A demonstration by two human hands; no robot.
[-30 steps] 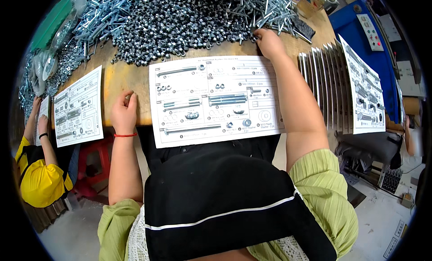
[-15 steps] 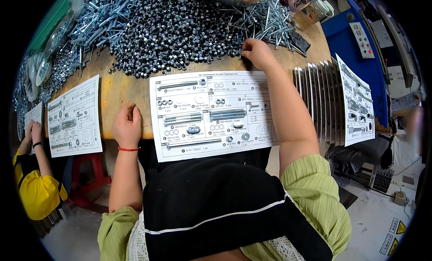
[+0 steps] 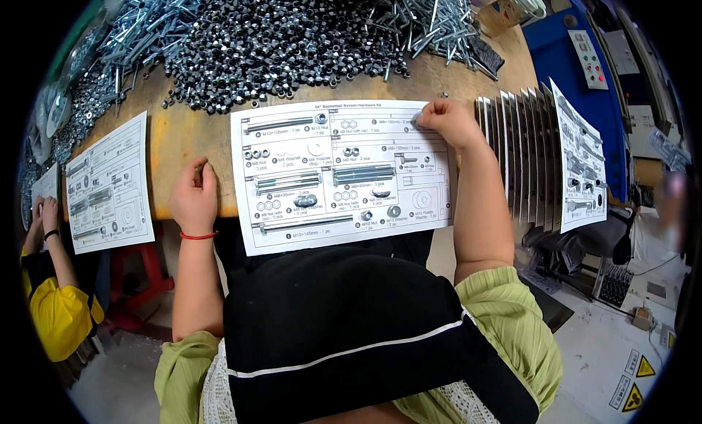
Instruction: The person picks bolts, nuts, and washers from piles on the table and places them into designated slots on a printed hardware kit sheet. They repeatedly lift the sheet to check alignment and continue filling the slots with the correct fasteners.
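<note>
In front of me, over the table's near edge, lies a white printed sheet [image 3: 351, 237] showing bolts, nuts and washers in labelled boxes; I cannot tell which pieces are real and which are printed. My right hand [image 3: 450, 123] is over the sheet's upper right corner, thumb and fingers pinched on something small and mostly hidden. To the left of the sheet, my left hand [image 3: 194, 197] is curled closed at the table edge; whatever its fingers may hold is hidden. Beyond the sheet spreads a heap of metal nuts [image 3: 270, 44].
Long bolts [image 3: 150, 29] are piled at the far left, more bolts [image 3: 442, 22] at the far right. A row of upright cards [image 3: 515, 161] stands right of me. Another sheet [image 3: 110, 186] lies to the left, near a co-worker's hands [image 3: 45, 216]. A clear jar [image 3: 508, 11] stands behind.
My right hand has drawn back from the edge of the nut heap to the sheet's upper right corner. The left hand stays curled beside the sheet. The whole view has shifted slightly.
</note>
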